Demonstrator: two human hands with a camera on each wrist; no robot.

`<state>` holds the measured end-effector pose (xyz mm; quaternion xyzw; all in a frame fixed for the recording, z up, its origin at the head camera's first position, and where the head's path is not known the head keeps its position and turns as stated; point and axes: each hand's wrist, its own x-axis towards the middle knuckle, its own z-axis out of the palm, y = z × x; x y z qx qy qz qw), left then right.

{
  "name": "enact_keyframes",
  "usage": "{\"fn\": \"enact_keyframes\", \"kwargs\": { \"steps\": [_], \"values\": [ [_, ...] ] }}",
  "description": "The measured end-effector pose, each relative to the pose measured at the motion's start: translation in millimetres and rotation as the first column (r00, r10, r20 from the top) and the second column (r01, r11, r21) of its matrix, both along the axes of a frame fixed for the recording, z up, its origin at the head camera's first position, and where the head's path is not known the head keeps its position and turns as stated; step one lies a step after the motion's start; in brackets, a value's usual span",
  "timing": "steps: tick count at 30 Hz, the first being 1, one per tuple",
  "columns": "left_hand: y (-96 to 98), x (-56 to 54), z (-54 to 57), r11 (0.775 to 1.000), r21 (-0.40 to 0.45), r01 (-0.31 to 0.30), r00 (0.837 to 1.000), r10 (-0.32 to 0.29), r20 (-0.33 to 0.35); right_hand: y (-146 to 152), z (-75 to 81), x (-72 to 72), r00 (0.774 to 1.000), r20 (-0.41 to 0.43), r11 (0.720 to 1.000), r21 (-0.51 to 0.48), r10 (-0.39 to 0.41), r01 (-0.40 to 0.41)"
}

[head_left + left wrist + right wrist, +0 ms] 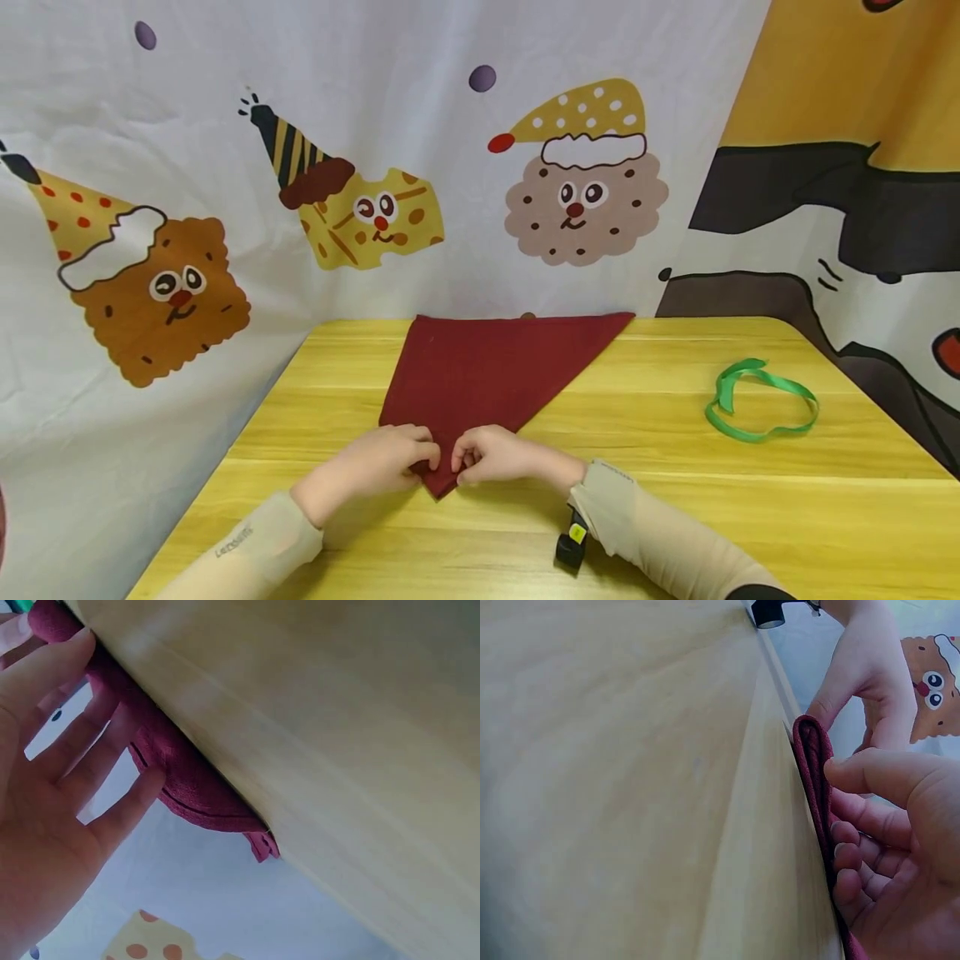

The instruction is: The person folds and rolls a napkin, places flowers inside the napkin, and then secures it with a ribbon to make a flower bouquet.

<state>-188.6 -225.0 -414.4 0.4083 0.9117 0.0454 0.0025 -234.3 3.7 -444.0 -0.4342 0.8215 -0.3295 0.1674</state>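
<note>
A dark red cloth lies folded on the table, tapering to a narrow point toward the person. On the left side of that point, my left hand touches the cloth with fairly straight fingers. My right hand is at the other side, fingers curled, its thumb against the layered fold at the tip. Both hands are close together, with the tip between them. A stitched hem shows along the cloth in the left wrist view.
A loop of green ribbon lies on the right of the wooden table. Behind the table hangs a white curtain with cartoon prints. A small black device hangs at the right wrist.
</note>
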Motion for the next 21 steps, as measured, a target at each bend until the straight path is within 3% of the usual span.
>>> {"fn": "enact_keyframes", "kwargs": {
  "steps": [7, 18, 21],
  "values": [
    [1.7, -1.5, 0.5, 0.998, 0.019, 0.054, 0.995, -0.053, -0.083, -3, 1.5, 4.2, 0.999, -0.048, 1.0, -0.022, 0.002, -0.003],
    [9.9, -10.2, 12.4, 0.999, 0.036, 0.024, 0.997, -0.021, -0.068, -12, 2.7, 9.5, 0.985, -0.146, 0.995, 0.01, -0.096, 0.098],
    [13.8, -13.4, 14.7, 0.999, 0.039, 0.019, 0.998, -0.017, -0.057, -11, 5.9, 11.3, 0.982, -0.14, 0.992, -0.005, -0.129, 0.13]
  ]
}}
